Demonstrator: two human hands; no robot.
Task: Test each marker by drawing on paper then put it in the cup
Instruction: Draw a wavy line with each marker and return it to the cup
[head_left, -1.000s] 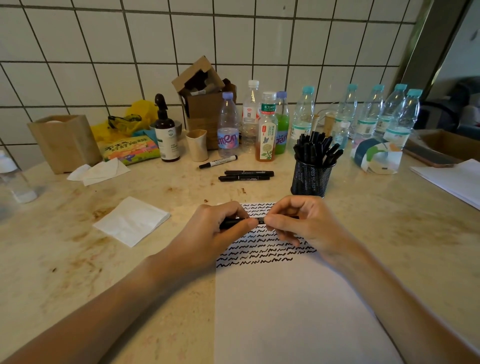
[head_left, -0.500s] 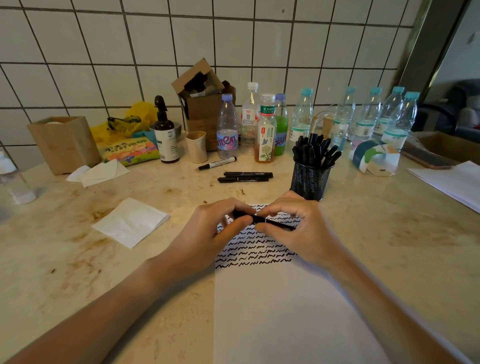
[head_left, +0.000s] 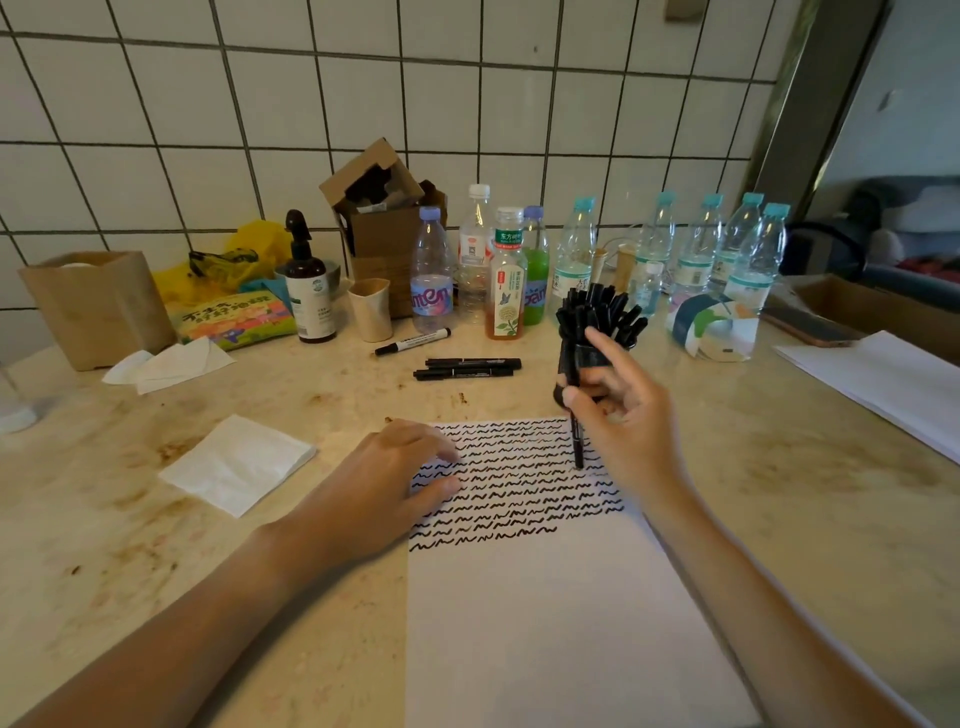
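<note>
1. Our right hand (head_left: 618, 410) pinches the slim black marker (head_left: 575, 441) upright, tip on the squiggle-covered white paper sheet (head_left: 545, 613).
2. We keep our left hand (head_left: 384, 483), flat and relaxed, pinning the sheet's edge.
3. We draw lightly, then drop it into the black mesh cup (head_left: 592, 358) just behind.

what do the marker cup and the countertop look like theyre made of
Marker cup: likely black metal mesh; its wall shows a fine grid, though it is partly hidden.
Countertop: probably polished stone or a stone-look surface, beige and mottled, with a soft sheen and brownish stains.
</note>
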